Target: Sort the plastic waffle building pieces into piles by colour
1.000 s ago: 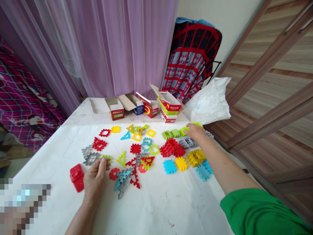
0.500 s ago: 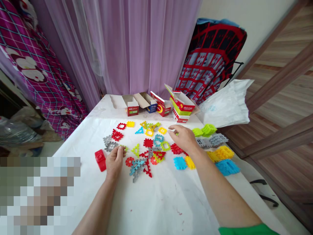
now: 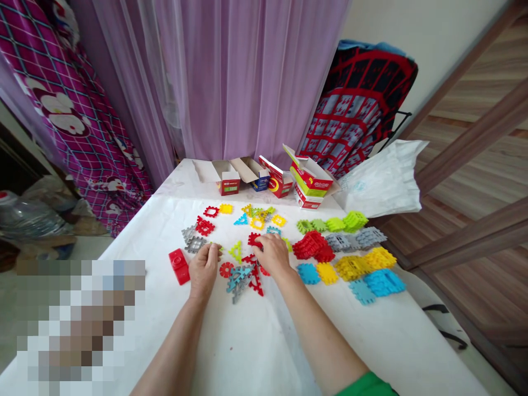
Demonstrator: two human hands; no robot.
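Observation:
My left hand is closed, thumb against fingers, pinching a lime-green plastic building piece that is mostly hidden. My right hand reaches into the loose pieces, its thumb and fingers closed at the right edge of a red square building piece. Just left of the right hand lie a green triangle piece, a red round piece and a blue triangle piece on grey ones. A red block sits left of my left hand. The right hand covers some pieces below it.
Sorted piles stand on the right: green pieces, red pieces, grey pieces, yellow pieces and blue pieces. Open cardboard boxes line the back of the white-covered table. A white bag lies at back right.
My right hand has moved left and toward me, from beside the yellow pieces to the red square piece. My left hand stays with the green piece; the view has shifted slightly.

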